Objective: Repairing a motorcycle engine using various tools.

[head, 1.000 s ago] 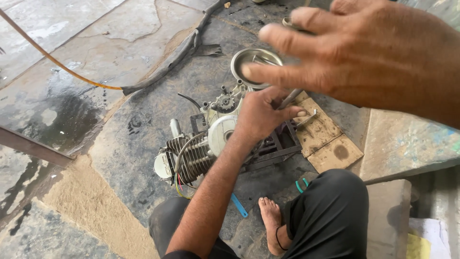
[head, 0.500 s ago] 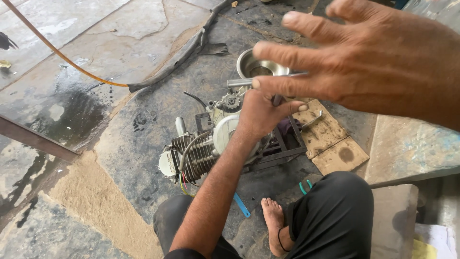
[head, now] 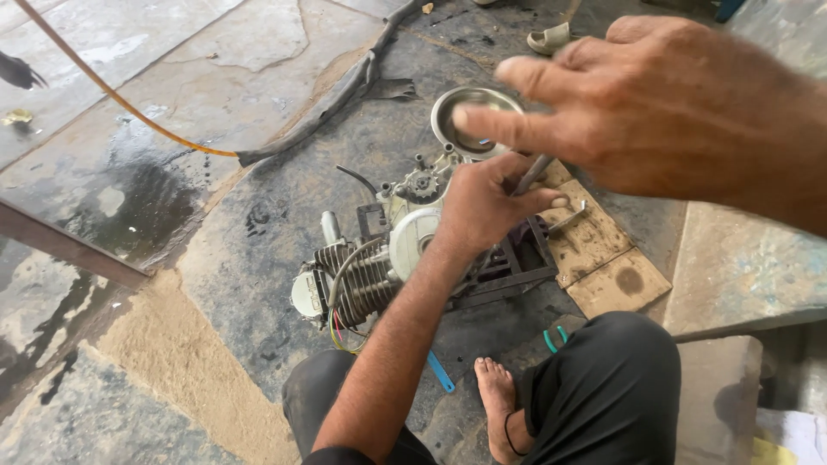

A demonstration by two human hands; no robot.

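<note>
A small motorcycle engine [head: 366,271] with cooling fins and coloured wires lies on a dark metal stand [head: 510,277] on the stained stone floor. My left hand [head: 482,207] rests on the engine's upper case and is closed around a thin metal tool [head: 531,175] that sticks up to the right. Close to the camera, my right hand [head: 672,112] hovers above the engine. Its fingers are spread, point left and hold nothing. A round steel bowl [head: 473,116] sits just behind the engine, partly hidden by my right fingers.
Wooden boards [head: 607,254] lie right of the engine, with a metal piece on them. An orange hose [head: 112,93] and a black rubber strip [head: 345,86] cross the floor behind. A blue tool [head: 441,372] lies by my bare foot [head: 498,405]. A sandal [head: 551,39] lies far back.
My right hand has drifted a little to the right and up in the view. My left hand stays on the engine with the tool.
</note>
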